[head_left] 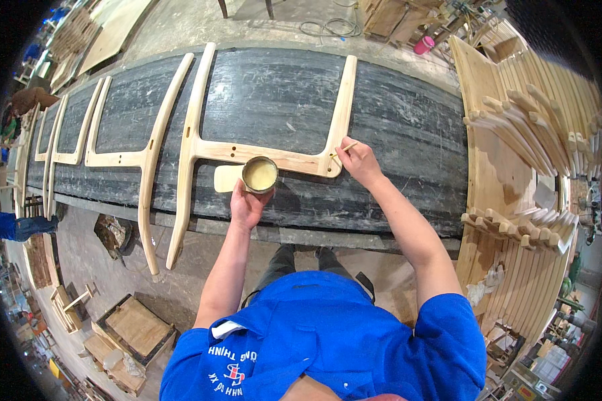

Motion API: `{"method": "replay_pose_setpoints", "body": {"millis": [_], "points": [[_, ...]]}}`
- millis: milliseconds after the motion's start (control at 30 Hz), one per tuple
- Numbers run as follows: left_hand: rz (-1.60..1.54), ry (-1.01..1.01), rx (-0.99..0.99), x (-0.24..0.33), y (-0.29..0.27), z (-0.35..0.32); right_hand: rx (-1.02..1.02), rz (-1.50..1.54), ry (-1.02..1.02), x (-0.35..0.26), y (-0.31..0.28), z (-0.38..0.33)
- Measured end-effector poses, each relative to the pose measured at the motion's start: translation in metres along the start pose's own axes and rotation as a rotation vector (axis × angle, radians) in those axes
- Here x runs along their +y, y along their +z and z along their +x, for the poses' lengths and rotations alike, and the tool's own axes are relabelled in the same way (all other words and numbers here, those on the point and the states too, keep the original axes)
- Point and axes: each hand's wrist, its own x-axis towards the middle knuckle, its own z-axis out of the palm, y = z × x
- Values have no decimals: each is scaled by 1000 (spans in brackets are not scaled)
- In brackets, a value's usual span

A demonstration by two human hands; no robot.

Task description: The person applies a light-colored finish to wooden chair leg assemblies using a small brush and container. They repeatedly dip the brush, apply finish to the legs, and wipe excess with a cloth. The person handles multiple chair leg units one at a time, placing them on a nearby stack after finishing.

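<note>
Three wooden frames — dark workbench

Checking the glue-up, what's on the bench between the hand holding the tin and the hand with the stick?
In the head view, only the wooden frame's crossbar lies between the left hand and the right hand.

Frame: pale bare wood, smooth, matt. Worktop: dark, scuffed, streaked with white smears, dull. Tin: metal, creamy glossy glue inside. Stick: thin wood. Stacked parts: same raw pale wood. Shirt: blue cloth.
</note>
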Motion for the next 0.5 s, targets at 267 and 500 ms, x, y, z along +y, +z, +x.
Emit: {"method": "replay_pose_setpoints", "body": {"millis": [267, 500], "points": [[39, -19, 2, -9, 11, -1, -130, -108, -130, 3, -20, 11], [29, -24, -14, -4, 4, -6, -420, -17, -299, 3, -50, 5]]}}
